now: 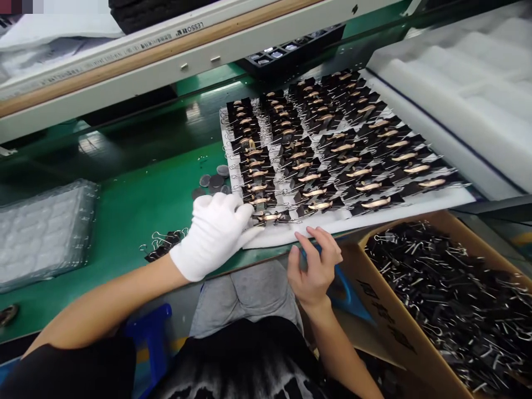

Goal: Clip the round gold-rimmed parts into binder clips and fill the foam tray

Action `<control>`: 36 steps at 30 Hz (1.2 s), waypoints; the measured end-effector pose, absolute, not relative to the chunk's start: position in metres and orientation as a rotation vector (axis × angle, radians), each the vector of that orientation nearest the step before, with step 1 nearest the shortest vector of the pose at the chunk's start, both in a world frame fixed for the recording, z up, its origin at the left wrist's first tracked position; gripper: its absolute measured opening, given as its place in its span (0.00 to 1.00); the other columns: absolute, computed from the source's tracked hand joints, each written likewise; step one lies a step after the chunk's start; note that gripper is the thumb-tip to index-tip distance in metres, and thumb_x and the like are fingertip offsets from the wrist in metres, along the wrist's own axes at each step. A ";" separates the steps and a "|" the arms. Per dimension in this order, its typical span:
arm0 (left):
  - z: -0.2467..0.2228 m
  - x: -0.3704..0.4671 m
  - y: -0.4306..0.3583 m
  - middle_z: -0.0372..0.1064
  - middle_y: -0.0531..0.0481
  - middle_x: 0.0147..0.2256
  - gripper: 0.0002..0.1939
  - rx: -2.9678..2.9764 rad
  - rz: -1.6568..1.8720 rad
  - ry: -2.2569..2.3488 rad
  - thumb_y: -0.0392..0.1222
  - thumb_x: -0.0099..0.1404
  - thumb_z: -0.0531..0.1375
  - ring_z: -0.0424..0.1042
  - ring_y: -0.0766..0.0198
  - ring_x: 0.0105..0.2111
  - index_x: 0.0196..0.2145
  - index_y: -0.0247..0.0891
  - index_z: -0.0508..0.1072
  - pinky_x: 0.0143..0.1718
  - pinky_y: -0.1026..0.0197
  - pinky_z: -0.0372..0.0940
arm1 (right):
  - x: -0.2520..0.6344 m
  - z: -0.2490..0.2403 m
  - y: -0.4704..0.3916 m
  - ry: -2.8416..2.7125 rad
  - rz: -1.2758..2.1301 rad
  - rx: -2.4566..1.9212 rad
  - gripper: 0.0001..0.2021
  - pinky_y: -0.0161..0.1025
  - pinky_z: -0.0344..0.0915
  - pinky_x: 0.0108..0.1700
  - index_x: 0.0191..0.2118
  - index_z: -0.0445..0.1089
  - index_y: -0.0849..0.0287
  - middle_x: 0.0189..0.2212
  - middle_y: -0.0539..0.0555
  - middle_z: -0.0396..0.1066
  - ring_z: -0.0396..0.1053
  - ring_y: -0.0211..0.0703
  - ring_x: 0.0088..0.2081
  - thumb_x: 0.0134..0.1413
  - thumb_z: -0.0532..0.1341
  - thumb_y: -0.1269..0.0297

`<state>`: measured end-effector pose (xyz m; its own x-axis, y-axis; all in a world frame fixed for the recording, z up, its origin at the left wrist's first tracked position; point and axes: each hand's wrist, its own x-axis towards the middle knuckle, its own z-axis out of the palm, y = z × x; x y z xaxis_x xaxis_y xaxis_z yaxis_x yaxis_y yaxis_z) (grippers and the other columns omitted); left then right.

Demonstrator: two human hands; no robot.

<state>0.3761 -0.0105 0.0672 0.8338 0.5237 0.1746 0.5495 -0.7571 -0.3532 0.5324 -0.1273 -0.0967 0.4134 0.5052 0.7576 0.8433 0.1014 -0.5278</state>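
Observation:
My left hand (218,233), in a white glove, is at the front left corner of a white foam tray (341,221). Its thumb and forefinger close on the left end of a black binder clip (272,217) with a thin light-gold piece in it. Rows of similar clips (310,177), each with a gold curved piece, stand across the tray. My bare right hand (313,266) is at the tray's front edge, fingers apart and bent, with nothing visible in it. Several dark round discs (216,182) lie beside the gloved hand, and loose binder clips (164,244) lie by its wrist.
A cardboard box (386,310) full of binder clips stands at the right, below table height. Clear plastic trays (45,233) are stacked on the green table (137,194) at left. White foam sheets (469,105) lie at right. A rail (166,61) crosses the back.

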 end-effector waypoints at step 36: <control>0.019 0.284 -0.042 0.48 0.26 0.72 0.41 -2.184 -0.380 -1.832 0.64 0.67 0.59 0.41 0.26 0.73 0.69 0.35 0.65 0.65 0.30 0.49 | 0.506 -0.219 -0.074 -1.026 -0.697 -1.676 0.27 0.78 0.59 0.58 0.60 0.64 0.58 0.60 0.72 0.56 0.50 0.75 0.69 0.58 0.44 0.60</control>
